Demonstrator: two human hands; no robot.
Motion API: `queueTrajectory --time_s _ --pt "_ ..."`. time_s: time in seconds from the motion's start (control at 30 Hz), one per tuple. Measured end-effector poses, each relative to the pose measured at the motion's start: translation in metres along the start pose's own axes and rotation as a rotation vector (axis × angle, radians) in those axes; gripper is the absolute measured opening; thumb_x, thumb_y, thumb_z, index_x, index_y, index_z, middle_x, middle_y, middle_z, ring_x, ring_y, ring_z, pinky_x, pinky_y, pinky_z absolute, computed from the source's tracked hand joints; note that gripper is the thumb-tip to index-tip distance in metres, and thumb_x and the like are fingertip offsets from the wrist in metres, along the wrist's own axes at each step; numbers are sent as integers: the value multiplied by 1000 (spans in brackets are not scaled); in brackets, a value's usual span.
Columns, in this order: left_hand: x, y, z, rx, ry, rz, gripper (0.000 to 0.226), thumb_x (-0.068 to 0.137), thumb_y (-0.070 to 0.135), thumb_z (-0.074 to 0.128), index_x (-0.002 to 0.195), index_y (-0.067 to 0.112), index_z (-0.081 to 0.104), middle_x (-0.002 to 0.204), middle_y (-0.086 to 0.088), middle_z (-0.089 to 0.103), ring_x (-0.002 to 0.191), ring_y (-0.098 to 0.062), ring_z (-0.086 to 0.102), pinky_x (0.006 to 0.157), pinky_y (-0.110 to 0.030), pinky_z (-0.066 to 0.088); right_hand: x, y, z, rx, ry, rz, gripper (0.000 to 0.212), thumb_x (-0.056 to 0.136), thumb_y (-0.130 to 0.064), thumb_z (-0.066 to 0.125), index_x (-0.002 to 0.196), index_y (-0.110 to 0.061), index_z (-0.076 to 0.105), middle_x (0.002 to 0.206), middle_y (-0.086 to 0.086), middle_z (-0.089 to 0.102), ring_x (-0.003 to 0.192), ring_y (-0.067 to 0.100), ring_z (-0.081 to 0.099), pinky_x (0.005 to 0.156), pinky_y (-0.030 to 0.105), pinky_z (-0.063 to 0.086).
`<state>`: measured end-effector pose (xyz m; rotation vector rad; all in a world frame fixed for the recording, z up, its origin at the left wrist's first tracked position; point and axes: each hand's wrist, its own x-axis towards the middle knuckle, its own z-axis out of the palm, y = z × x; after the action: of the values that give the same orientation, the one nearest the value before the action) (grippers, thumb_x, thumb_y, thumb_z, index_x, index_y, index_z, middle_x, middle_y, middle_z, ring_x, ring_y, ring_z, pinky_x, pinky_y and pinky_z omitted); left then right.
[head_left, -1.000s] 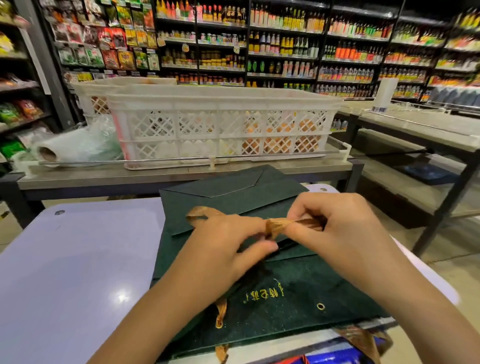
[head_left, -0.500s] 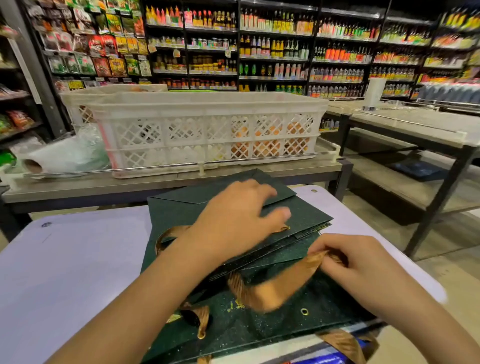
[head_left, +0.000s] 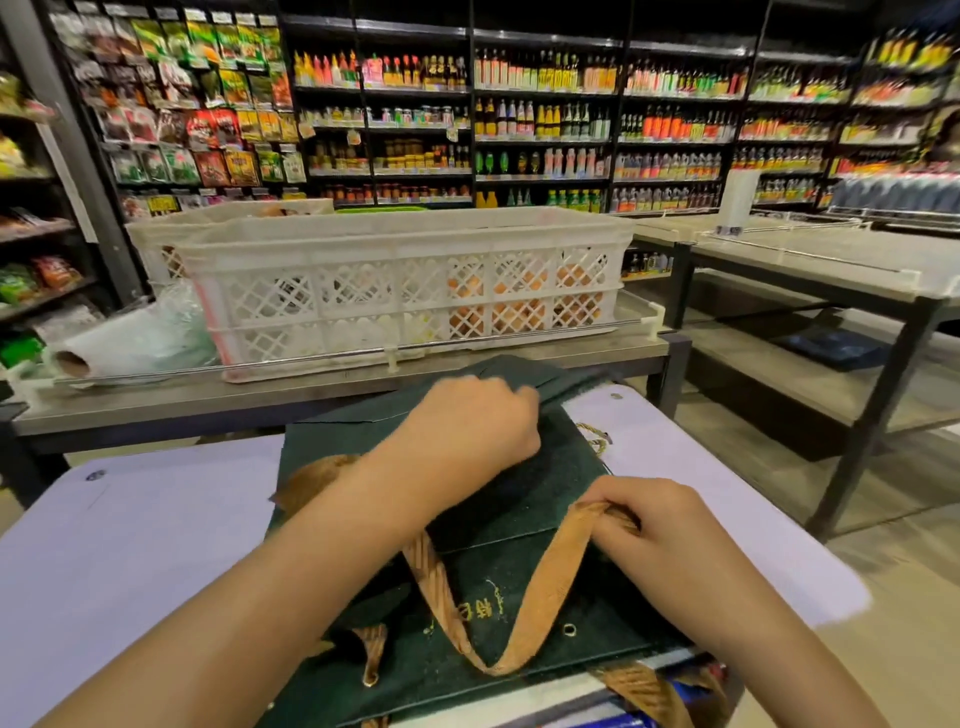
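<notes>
Left hand (head_left: 470, 431) shifted up, gripping green bag (head_left: 524, 488); right hand (head_left: 670, 535) still pinches ribbon (head_left: 540, 587).

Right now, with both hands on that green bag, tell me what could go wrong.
The right hand pinches the ribbon handle; a hard tug could tear the bag at the eyelet. The left hand grips the green bag at its far edge, which could crease. The bag lies at the near edge of the table and might slide off.

Bright shop light; motion-blurred left hand (head_left: 470, 431), bowed wide-angle edges.
</notes>
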<state>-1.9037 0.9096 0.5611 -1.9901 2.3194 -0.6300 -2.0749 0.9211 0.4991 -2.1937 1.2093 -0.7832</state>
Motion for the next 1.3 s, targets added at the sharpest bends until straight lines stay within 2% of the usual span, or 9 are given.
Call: queueTrajectory --time_s 0.27,0.43,0.5,0.57,0.7,0.83,0.97,1.13,1.3 --pt "-45 -82 -47 -329 1018 -331 26 96 25 29 76 12 39 55 -2 37 49 -21 41 51 -34 20 33 -64 30 213 -171 122 39 94 -54 41 91 -21 60 65 -1 69 69 7 62 72 26 45" --pt "-68 -102 -50 -678 1344 -673 39 96 8 32 61 21 21 57 4 22 49 -1 32 57 -30 12 43 -86 55 370 -170 172 50 92 -57 42 106 -11 58 68 -7 54 57 5 45 62 22 36" --pt "-71 -100 -36 -829 1397 -772 32 96 7 31 66 9 44 60 5 24 50 -1 30 56 -28 18 46 -85 62 449 -123 215 51 90 -56 48 110 -9 51 67 -7 46 56 4 39 55 21 31" --pt "-74 -90 -22 -1017 1410 -809 30 97 7 31 94 -12 54 65 8 31 53 0 29 53 -19 24 47 -78 69 576 -39 245 56 88 -45 59 130 -13 40 71 -11 44 60 2 40 55 22 33" --pt "-89 -75 -1 -1443 1330 -832 25 96 12 37 73 20 42 65 15 39 58 -4 34 56 -23 34 44 -63 57 689 150 240 64 84 -18 70 139 -14 37 92 5 71 89 16 66 91 40 50" --pt "-113 -61 28 -1786 1012 -934 22 93 4 50 75 16 48 63 3 51 55 -8 49 52 -23 51 43 -31 29 658 128 187 39 84 -7 69 122 -10 58 74 -2 73 65 4 66 60 16 49" --pt "-141 -45 62 -1942 571 -929 17 86 7 61 98 -5 61 89 -14 71 75 -27 66 64 -30 54 43 -1 11 609 13 229 30 85 -1 65 113 -10 66 93 4 75 84 16 72 68 18 55" --pt "-164 -49 66 -1994 190 -865 31 74 22 65 93 -2 67 93 -15 74 83 -21 73 69 -27 58 46 11 2 481 -79 277 30 87 1 63 112 -15 63 60 -14 68 52 -4 60 51 8 43" --pt "-177 -83 60 -1974 412 -1044 23 88 19 59 96 -1 67 87 -17 74 72 -20 72 60 -21 58 54 27 3 277 -96 290 58 84 -15 72 137 -12 49 58 -20 54 65 0 47 66 17 36"
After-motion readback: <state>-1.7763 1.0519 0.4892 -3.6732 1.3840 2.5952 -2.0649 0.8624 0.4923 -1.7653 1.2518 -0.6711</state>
